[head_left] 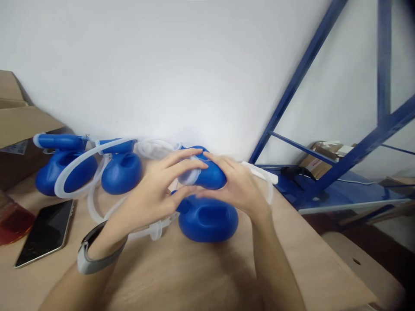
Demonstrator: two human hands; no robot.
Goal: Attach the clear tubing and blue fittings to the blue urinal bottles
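Over the middle of the table, a rounded blue plastic cylinder with a clear whitish rim is held between both hands. My left hand has its fingers and thumb around the rim end. My right hand grips the other end, thumb below and fingers on top. Just beneath stands a blue plastic bottle with a recessed grip, its neck partly hidden by my hands. A clear hose lies to its left on the table. Another blue part shows behind my fingertips.
Two blue bottles with cylinders on top stand at the left, with looped clear hoses. A phone, a red cup-like object and a cardboard box are further left. A blue metal rack and a stool are on the right.
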